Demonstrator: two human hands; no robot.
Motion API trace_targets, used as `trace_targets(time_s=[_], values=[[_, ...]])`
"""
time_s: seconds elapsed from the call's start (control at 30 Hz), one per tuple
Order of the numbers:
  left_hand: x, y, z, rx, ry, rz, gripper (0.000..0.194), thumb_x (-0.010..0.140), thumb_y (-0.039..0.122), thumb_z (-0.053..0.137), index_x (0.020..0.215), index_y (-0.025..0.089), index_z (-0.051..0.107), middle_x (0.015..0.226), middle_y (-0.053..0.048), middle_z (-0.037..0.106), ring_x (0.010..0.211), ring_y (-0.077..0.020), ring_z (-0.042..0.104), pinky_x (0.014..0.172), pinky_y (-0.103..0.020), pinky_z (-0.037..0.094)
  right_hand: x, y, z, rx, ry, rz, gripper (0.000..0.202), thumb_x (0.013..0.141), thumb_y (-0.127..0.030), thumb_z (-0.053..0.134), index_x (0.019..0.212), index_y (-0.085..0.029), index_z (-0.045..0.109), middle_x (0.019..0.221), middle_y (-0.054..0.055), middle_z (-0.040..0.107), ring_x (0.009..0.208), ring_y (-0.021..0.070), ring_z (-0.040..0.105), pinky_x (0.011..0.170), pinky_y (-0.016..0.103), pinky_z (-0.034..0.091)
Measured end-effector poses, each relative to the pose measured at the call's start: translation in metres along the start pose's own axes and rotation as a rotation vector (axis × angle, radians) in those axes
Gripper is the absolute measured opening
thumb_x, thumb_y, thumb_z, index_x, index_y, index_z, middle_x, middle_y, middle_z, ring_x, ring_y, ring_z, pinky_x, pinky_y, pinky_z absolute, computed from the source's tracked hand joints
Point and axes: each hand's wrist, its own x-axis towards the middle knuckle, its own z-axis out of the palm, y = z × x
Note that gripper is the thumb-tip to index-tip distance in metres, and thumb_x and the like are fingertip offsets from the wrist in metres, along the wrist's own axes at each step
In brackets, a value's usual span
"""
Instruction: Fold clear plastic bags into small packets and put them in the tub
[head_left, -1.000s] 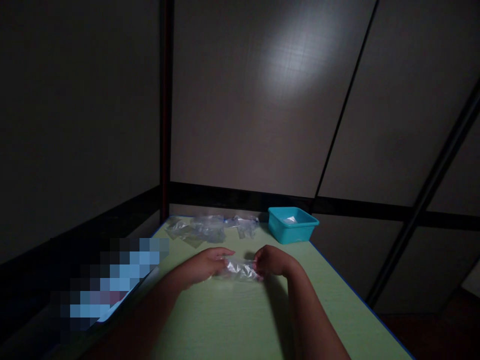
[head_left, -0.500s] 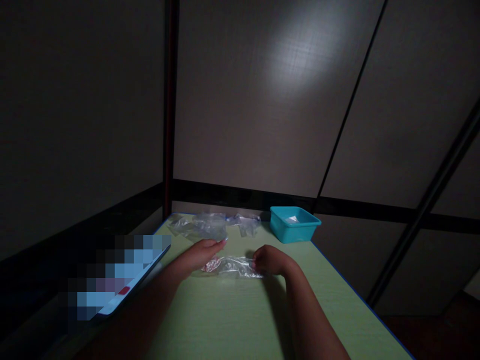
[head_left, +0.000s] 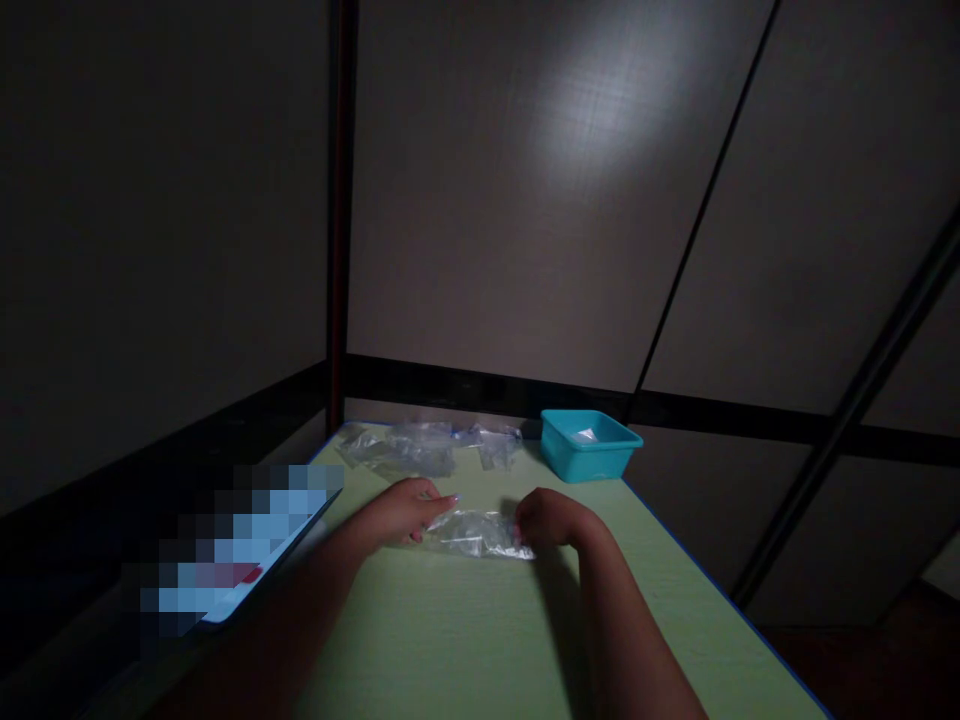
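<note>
A clear, crinkled plastic bag (head_left: 472,535) lies flat across the table in front of me. At its left end is my left hand (head_left: 401,508), fingers curled in at the bag and thumb reaching out over its upper edge. A small reddish patch shows under that hand, too small to name. My right hand (head_left: 555,518) is closed at the bag's right end, its fingertips pinched on the plastic. Farther back lie more clear plastic bags (head_left: 420,450), spread out and overlapping.
On the pale green table (head_left: 450,630), a turquoise basket (head_left: 589,462) stands at the back right with something whitish inside. A device with a lit, blurred screen (head_left: 262,545) leans at the left edge. Dark panelled walls (head_left: 487,250) rise behind and to the left.
The right hand has shifted slightly right with the bag's end. My left hand has moved a little right, its thumb farther over the bag, covering most of the reddish patch seen before.
</note>
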Motion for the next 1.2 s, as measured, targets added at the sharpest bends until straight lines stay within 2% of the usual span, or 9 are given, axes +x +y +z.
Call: trace_targets(time_s=[0.1,0.23,0.47,0.57,0.67,0.87,1.03,1.13,1.2], values=[[0.001,-0.003,0.001,0.051,-0.004,0.030,0.043,0.063,0.057,0.056,0.072,0.015,0.055,0.055,0.002,0.054,0.045,-0.0108,0.049,0.040,-0.019,0.033,-0.002,-0.002,0.000,0.020,-0.028,-0.009,0.027,0.061,-0.011,0.053,0.082,-0.015,0.071,0.072,0.003,0.068,0.062,0.0116,0.058,0.052,0.016,0.038],[0.002,-0.009,0.002,0.084,-0.013,-0.026,0.034,0.065,0.048,0.055,0.060,0.015,0.050,0.043,0.002,0.050,0.037,-0.0105,0.044,0.036,-0.019,0.029,-0.005,-0.003,0.000,0.023,-0.055,-0.010,0.023,0.061,-0.014,0.056,0.079,-0.015,0.071,0.070,0.002,0.068,0.061,0.0120,0.058,0.051,0.016,0.038],[0.006,-0.015,0.004,0.112,-0.017,-0.057,0.017,0.065,0.032,0.056,0.062,0.016,0.052,0.046,0.003,0.052,0.040,-0.0112,0.049,0.039,-0.019,0.034,-0.004,0.001,0.000,0.022,-0.063,-0.019,0.020,0.065,-0.021,0.058,0.079,-0.015,0.070,0.068,0.003,0.067,0.059,0.0107,0.056,0.050,0.016,0.037],[0.006,-0.015,0.004,0.137,-0.008,-0.061,0.015,0.066,0.030,0.054,0.063,0.016,0.052,0.046,0.003,0.052,0.039,-0.0104,0.047,0.038,-0.019,0.033,-0.001,0.000,0.002,0.014,-0.020,-0.025,0.026,0.071,-0.033,0.054,0.081,-0.014,0.069,0.070,0.004,0.066,0.057,0.0106,0.054,0.050,0.017,0.036],[0.004,-0.015,0.004,0.172,0.012,-0.057,0.015,0.069,0.031,0.052,0.065,0.016,0.053,0.043,0.004,0.049,0.037,-0.0103,0.045,0.038,-0.019,0.030,0.001,-0.002,0.004,-0.014,0.035,-0.039,0.027,0.072,-0.032,0.052,0.083,-0.014,0.068,0.073,0.004,0.066,0.060,0.0111,0.054,0.051,0.018,0.035],[0.002,-0.007,0.000,0.280,0.161,0.059,0.023,0.072,0.036,0.053,0.059,0.016,0.051,0.054,0.002,0.051,0.051,-0.0116,0.048,0.045,-0.020,0.029,0.005,-0.003,0.007,-0.048,0.017,-0.068,0.026,0.064,-0.015,0.052,0.084,-0.016,0.069,0.072,0.002,0.066,0.063,0.0112,0.055,0.055,0.017,0.036],[0.006,-0.004,-0.007,0.370,0.353,0.147,0.033,0.082,0.038,0.042,0.059,0.016,0.051,0.056,0.001,0.050,0.056,-0.0129,0.047,0.051,-0.022,0.028,0.005,-0.002,0.007,-0.063,-0.032,-0.072,0.026,0.062,-0.016,0.052,0.082,-0.017,0.069,0.071,0.001,0.066,0.063,0.0120,0.056,0.054,0.018,0.037],[0.005,-0.001,-0.006,0.398,0.392,0.214,0.031,0.084,0.036,0.042,0.062,0.016,0.053,0.060,-0.001,0.053,0.059,-0.0136,0.048,0.055,-0.023,0.030,0.003,-0.004,0.006,-0.070,-0.060,-0.073,0.027,0.061,-0.014,0.052,0.081,-0.017,0.069,0.069,0.001,0.066,0.062,0.0127,0.056,0.052,0.018,0.036],[0.001,0.004,-0.002,0.406,0.377,0.287,0.028,0.084,0.033,0.044,0.066,0.016,0.057,0.068,-0.002,0.057,0.067,-0.0141,0.051,0.062,-0.023,0.034,0.002,-0.006,0.005,-0.067,-0.075,-0.076,0.027,0.061,-0.012,0.052,0.081,-0.017,0.069,0.068,0.002,0.066,0.061,0.0127,0.056,0.051,0.018,0.036]])
